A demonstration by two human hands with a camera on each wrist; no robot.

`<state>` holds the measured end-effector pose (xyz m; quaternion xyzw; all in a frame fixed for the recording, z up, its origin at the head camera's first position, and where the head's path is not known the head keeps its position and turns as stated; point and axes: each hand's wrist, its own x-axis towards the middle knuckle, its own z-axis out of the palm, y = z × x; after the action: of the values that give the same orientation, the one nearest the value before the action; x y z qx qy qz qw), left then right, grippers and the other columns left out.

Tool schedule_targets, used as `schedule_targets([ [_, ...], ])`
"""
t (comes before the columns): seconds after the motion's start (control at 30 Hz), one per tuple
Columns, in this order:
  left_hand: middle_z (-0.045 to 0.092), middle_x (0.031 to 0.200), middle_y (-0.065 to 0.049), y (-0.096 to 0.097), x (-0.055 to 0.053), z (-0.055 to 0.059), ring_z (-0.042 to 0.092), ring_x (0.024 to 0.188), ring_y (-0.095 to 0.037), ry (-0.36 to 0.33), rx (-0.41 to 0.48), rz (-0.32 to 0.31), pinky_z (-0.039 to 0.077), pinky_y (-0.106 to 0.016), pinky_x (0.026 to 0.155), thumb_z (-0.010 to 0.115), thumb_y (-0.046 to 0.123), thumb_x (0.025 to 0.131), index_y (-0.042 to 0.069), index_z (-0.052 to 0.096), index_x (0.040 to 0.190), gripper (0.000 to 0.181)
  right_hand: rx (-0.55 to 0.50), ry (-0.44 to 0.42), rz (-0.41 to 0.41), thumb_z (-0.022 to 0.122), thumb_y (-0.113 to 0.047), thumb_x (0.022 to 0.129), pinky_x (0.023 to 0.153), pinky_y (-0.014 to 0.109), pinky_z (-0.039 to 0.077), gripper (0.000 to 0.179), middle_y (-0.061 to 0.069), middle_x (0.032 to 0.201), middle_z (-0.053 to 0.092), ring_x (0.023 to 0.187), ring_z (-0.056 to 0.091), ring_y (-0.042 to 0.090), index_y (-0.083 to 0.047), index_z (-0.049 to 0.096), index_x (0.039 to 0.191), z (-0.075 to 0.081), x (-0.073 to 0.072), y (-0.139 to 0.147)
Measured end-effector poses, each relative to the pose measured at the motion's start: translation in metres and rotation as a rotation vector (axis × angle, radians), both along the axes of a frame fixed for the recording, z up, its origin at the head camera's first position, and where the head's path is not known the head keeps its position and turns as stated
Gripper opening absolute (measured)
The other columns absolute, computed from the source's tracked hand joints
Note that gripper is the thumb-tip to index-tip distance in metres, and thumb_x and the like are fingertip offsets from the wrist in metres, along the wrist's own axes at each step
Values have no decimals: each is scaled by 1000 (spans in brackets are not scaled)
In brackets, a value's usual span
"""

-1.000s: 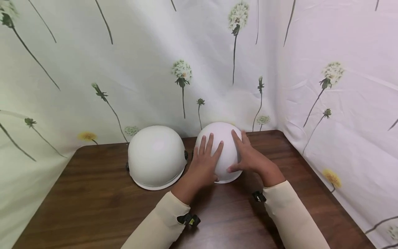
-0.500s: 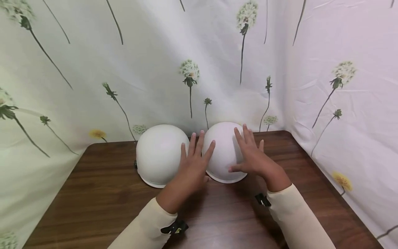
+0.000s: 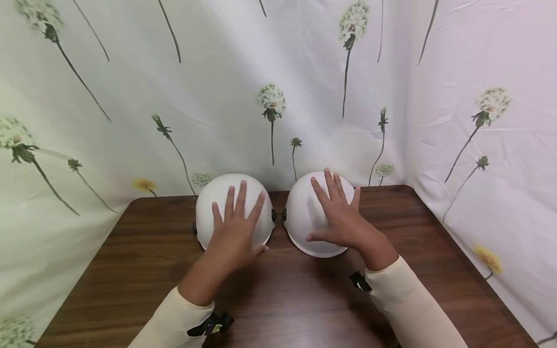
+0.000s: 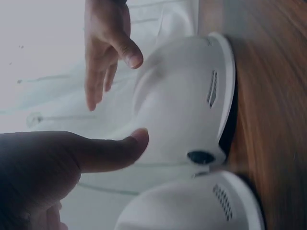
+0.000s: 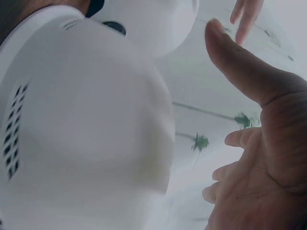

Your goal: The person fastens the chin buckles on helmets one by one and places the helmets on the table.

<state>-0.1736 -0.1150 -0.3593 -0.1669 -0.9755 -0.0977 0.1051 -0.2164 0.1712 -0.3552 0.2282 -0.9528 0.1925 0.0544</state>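
Two white helmets with dark side knobs sit dome up, side by side on a brown wooden table. My left hand [image 3: 235, 237], fingers spread, is over the front of the left helmet [image 3: 208, 200] in the head view. Spread in the same way, my right hand [image 3: 341, 220] hovers by the right helmet [image 3: 300, 208]. In the right wrist view a gap shows between the right palm [image 5: 268, 187] and the dome of the right helmet [image 5: 96, 115]. The left thumb [image 4: 110, 153] stands apart from the helmets in the left wrist view. Neither hand holds anything.
The wooden table [image 3: 287, 299] reaches back to a white cloth backdrop [image 3: 217, 96] printed with dandelions, which also runs along the right side. Black wrist cameras are strapped at both sleeves, one at the left cuff [image 3: 211, 325] and one at the right cuff [image 3: 360, 281].
My left hand has moved left from the right helmet to over the left helmet. My right hand has drawn slightly off the right helmet's dome. The head view has shifted a little.
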Motion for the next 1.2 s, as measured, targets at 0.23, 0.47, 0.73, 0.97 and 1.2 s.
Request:
schedule_targets([
  [0.23, -5, 181, -30, -25, -3, 0, 0, 167, -58, 31, 19, 86, 10, -90, 122, 97, 48, 79, 15, 20, 176, 128, -6, 31, 36, 95, -53, 82, 121, 87, -12, 129, 13, 185, -14, 172, -13, 41, -22, 14, 178, 3, -5, -30],
  [0.47, -9, 180, -32, -47, 1, -3, -1, 166, -60, 12, 41, 147, 11, -91, 120, 94, 50, 83, 11, 16, 176, 129, -35, 46, 98, 88, -58, 88, 122, 86, -12, 121, 13, 185, -13, 172, -13, 40, -22, 15, 178, 2, -11, -62],
  [0.73, -13, 180, -31, -64, -7, -18, 0, 166, -61, 31, 107, 183, 13, -91, 119, 86, 59, 88, 10, 8, 177, 128, -98, 23, 153, 81, -58, 94, 126, 81, -12, 111, 13, 185, -13, 172, -17, 38, -18, 18, 177, -3, -22, -92],
  [0.97, 5, 178, -37, -82, -17, -42, 22, 160, -65, 256, 237, 169, 32, -89, 113, 90, 49, 87, 4, 19, 175, 121, -206, -41, 199, 80, -58, 93, 130, 78, -6, 113, 12, 184, -21, 172, -18, 37, -22, 14, 178, -13, -24, -117],
  [1.2, 3, 180, -33, -91, -24, -56, 21, 161, -64, 247, 272, 142, 42, -86, 106, 87, 50, 90, 8, 19, 175, 117, -288, -112, 176, 78, -60, 96, 132, 76, 2, 113, 4, 184, -22, 173, -16, 30, -26, 9, 178, -18, -22, -131],
])
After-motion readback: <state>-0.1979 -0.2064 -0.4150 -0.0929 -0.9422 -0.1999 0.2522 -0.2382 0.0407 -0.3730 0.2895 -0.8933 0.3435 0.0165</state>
